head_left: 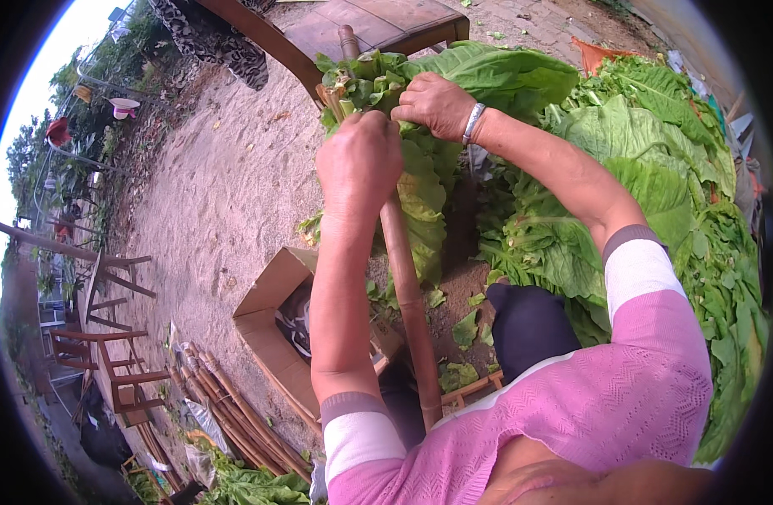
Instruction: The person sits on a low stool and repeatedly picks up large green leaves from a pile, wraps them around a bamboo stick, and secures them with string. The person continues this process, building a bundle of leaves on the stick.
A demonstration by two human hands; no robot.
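A bamboo pole (404, 271) runs from beside my body up past my hands, its far end near a wooden table. Large green leaves (497, 72) hang along its far part, their cut stems bunched beside my left hand. My left hand (361, 148) is closed at the pole and stems; its fingertips are hidden, so what it grips is unclear. Just right of it, my right hand (433, 106), with a silver bracelet at the wrist, has its fingers pinched at the leaves by the pole. Yellowing leaves (422, 202) hang below it.
A big heap of green leaves (639, 183) lies to the right. Beyond the pole stands a wooden table (386, 22). An open cardboard box (276, 315) is left of my legs. Bundled bamboo poles (235, 404) and a wooden chair (127, 379) are at the lower left.
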